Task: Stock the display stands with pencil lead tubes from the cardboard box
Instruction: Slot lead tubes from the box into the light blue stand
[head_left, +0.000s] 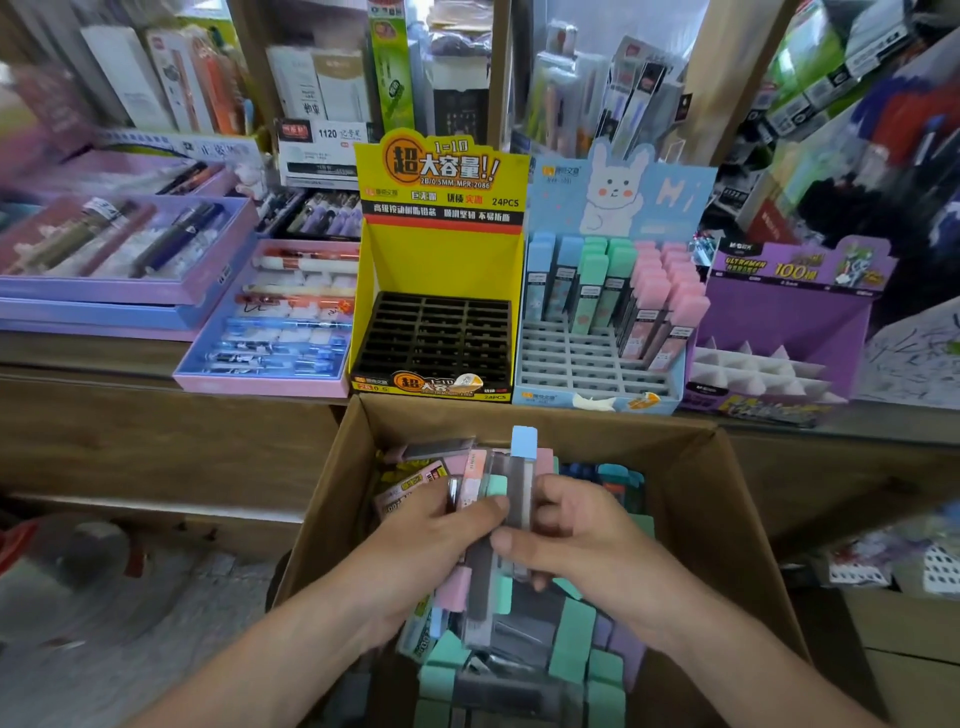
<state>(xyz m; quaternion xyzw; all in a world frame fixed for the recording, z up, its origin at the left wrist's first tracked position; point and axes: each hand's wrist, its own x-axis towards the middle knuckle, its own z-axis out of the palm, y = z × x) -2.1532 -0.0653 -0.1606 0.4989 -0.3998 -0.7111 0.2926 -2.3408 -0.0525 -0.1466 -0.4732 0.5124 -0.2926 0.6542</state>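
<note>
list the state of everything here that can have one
yellow display stand, slots all empty
blue display stand, partly filled, front slots empty
purple display stand, visible slots empty
cardboard box, open, holds loose tubes
left hand, grips a tube bundle
right hand, pinches the blue-capped tube

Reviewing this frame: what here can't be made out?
1. Head view: how many tubes the left hand has in its grip; fingers and the right hand cover them.
2. Head view: near end of the cardboard box, cut off by the bottom edge.
3. Head view: print on the blue-capped tube, too small.
4. Head view: pens in the purple trays, motion-blurred.
</note>
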